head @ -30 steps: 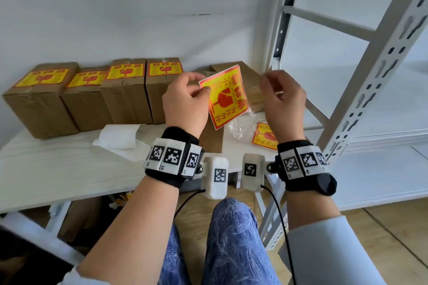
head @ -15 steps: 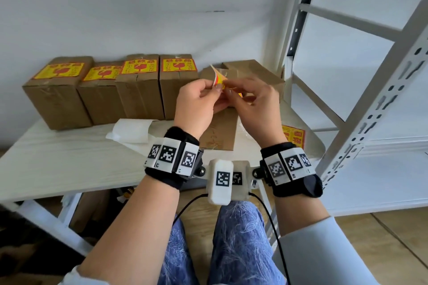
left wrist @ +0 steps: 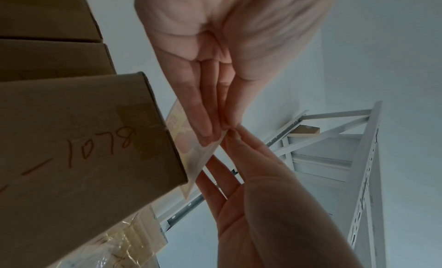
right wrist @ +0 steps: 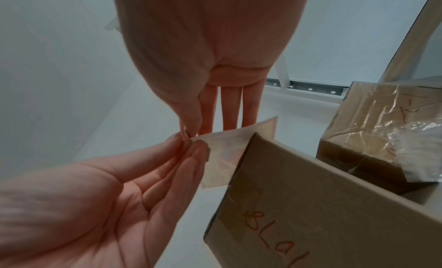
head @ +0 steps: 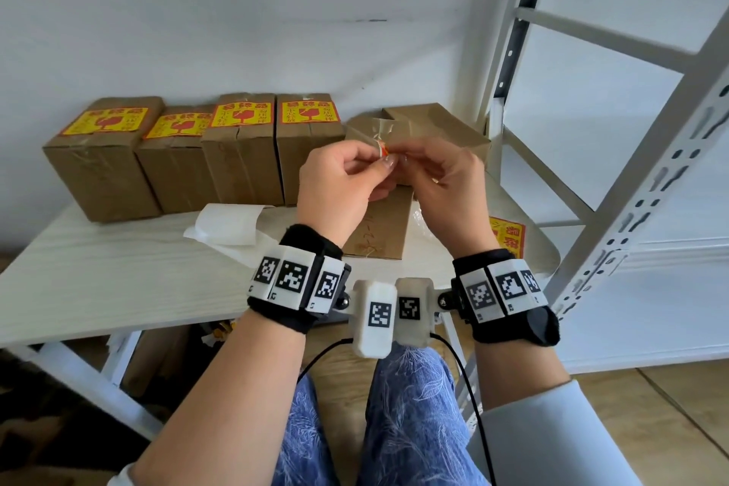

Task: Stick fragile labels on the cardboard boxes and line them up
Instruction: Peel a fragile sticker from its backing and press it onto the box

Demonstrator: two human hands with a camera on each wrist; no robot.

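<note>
At the far left of the pale wooden desk [head: 118,268], four brown cardboard boxes stand side by side in a row against the wall, each with a yellow-and-red fragile label already on its top: the first labelled box [head: 104,158], the second labelled box [head: 175,158], the third labelled box [head: 240,146] and the fourth labelled box [head: 309,142]. That part of the job looks finished. In front of them lies a curled sheet of white backing paper [head: 227,225].

To the right of the row, a fifth, unlabelled brown cardboard box [head: 378,233] with red handwriting on its side stands nearer the person, and a sixth brown box wrapped in clear tape [head: 438,126] sits behind it near the wall. Neither carries a label yet, and neither is lined up with the others.

Above the fifth box, the left hand [head: 339,181] and the right hand [head: 445,185] meet fingertip to fingertip, both pinching one corner of a yellow-and-red fragile label sticker [left wrist: 198,155]; they appear to be working the sticker free of its backing. The wrist views show the sheet hanging beside the box's top edge, not yet stuck on.

At the desk's right edge lies a spare yellow-and-red label [head: 507,237].

So roughly four boxes are done, and two remain to label and line up.
</note>
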